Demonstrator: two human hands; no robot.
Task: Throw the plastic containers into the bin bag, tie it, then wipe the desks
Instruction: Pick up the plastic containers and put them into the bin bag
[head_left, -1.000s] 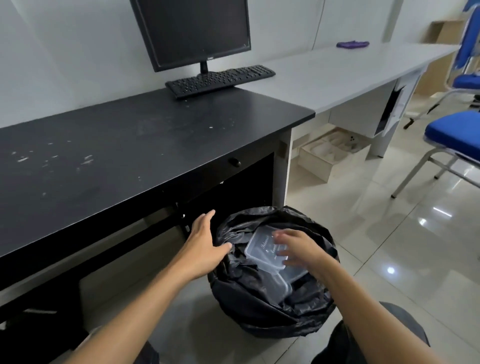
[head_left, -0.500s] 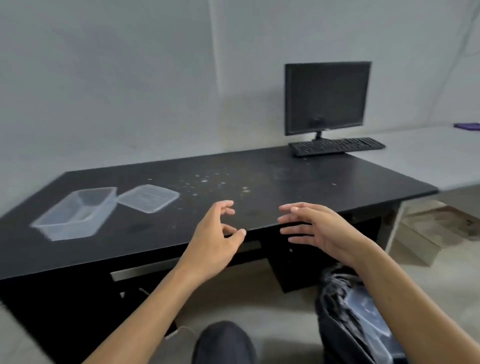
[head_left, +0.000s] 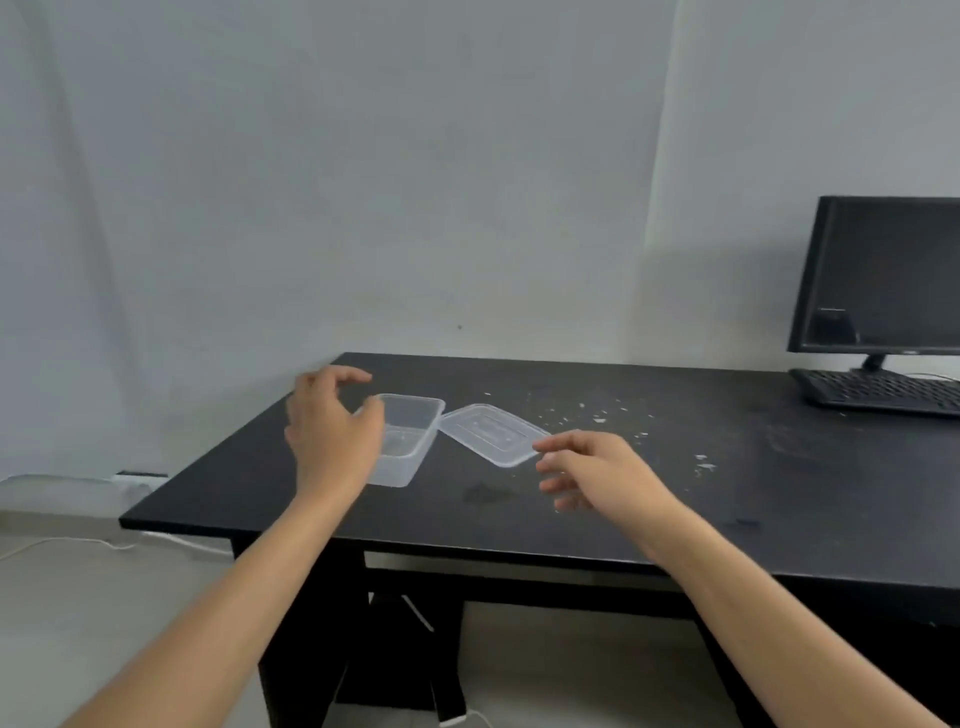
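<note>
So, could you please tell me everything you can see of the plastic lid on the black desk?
The lid is a thin, see-through plastic rectangle with rounded corners, a raised rim and a stepped inner panel. It lies flat, skewed, on the black desk just right of the open tub, one corner at the tub's rim. The right hand hovers at its near right corner; whether the fingertips touch it cannot be told.
</note>
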